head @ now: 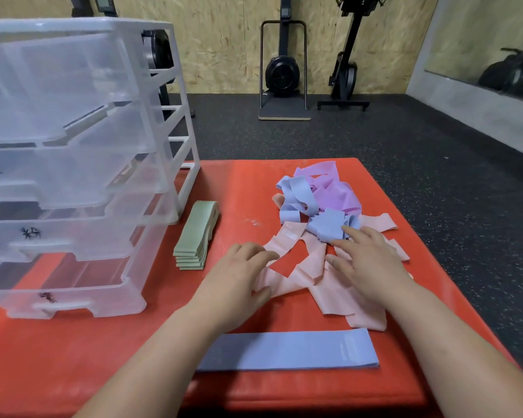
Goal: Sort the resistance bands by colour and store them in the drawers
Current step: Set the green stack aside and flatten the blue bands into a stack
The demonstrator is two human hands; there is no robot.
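A loose pile of bands lies on the red mat (73, 357): pink bands (302, 276) nearest me, blue bands (326, 226) behind them and purple bands (335, 191) at the back. My left hand (239, 279) rests flat on the left edge of the pink bands, fingers spread. My right hand (366, 260) lies on the pink bands, its fingertips touching the blue ones. A flat blue band stack (296, 349) sits near the front edge, between my forearms. A neat green band stack (197, 236) lies beside the clear drawer unit (82, 164), whose drawers are pulled out partway.
The mat sits on a dark rubber gym floor (435, 176). Rowing machines (284, 70) stand upright against the wooden back wall. A grey wall with a mirror (495, 55) runs along the right.
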